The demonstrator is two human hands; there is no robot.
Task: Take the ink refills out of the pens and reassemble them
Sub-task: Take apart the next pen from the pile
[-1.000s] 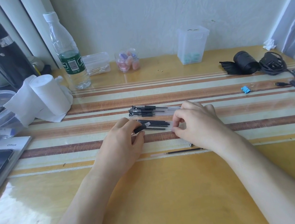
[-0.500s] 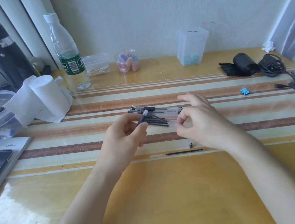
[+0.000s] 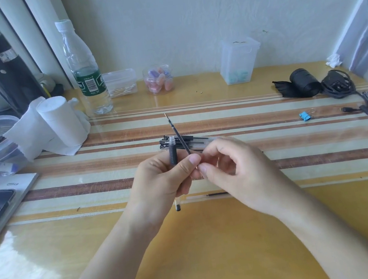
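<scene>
A loose refill lies on the surface, just nearer than the hands. The left hand grips a pen barrel upright, fingers curled round it. The right hand pinches the lower end of an ink refill between thumb and forefinger, the tip slanting up and leftward. Behind them a heap of pens lies mid-surface. A water bottle stands near the back edge, toward the left.

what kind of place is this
Most likely a home desk against a wall: a water bottle, a roll of tissue and a heap of pens sit on it.
</scene>
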